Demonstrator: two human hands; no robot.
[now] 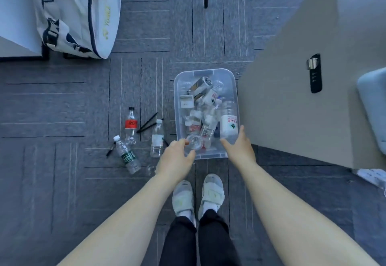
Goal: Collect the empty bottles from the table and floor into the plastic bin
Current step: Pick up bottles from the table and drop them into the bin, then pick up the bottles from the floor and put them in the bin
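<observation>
Looking straight down from the head camera, a clear plastic bin (230,77) sits on the grey carpet (62,103) just ahead of the person's shoes (198,196), close beside a beige cabinet (292,98) on the right. The bin is already piled with bottles and a can. Over its near left corner the left hand (175,159) has its fingers curled round a clear bottle (193,141), seen end-on at the bin's rim. The right hand (238,144) reaches over the near right corner with fingers spread and thumb out; whether it touches the bin wall or the white-labelled bottle (229,122) inside cannot be told.

Left of the bin three bottles lie on the floor: one with a red label (131,122) farthest, one with a pale label (157,138) nearest the bin, one with a green label (127,157) nearer the person. Thin black sticks (147,123) lie among them. A white sports bag (79,15) stands at far left.
</observation>
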